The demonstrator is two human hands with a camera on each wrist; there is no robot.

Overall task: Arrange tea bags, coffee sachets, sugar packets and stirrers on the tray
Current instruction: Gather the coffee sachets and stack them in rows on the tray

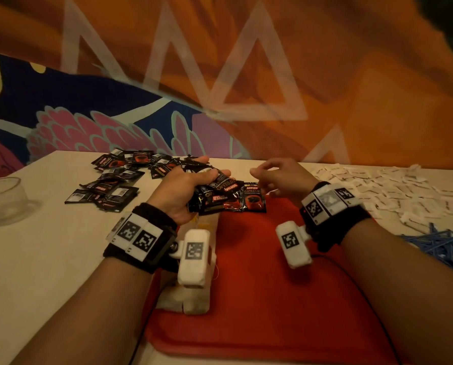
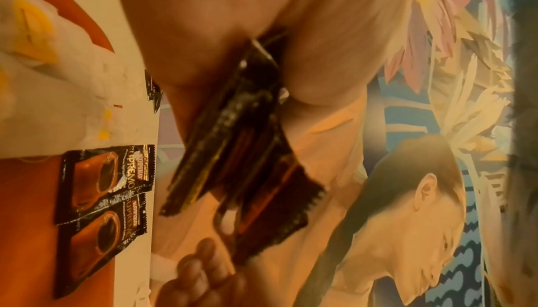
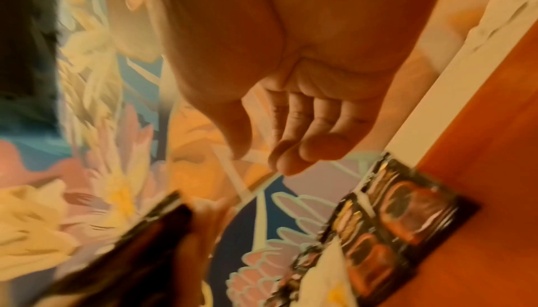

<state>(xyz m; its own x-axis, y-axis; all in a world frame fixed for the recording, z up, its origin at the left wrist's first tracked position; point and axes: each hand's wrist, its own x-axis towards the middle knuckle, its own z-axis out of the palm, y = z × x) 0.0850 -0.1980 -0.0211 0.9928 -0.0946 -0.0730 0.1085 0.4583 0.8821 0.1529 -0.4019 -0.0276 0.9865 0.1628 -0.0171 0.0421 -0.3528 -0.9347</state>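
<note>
left hand [image 1: 183, 191] grip clamped on coffee sachets [image 1: 214, 192] as a supply, above tray [image 1: 259, 285] far edge | right hand [image 1: 278, 177] grip empty, fingers loose, likely taking next | laid sachets [image 1: 254, 197] on tray far edge

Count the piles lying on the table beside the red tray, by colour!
Black sachets: 1 pile
White packets: 1 pile
Blue stirrers: 1 pile
Total: 3 piles
</note>
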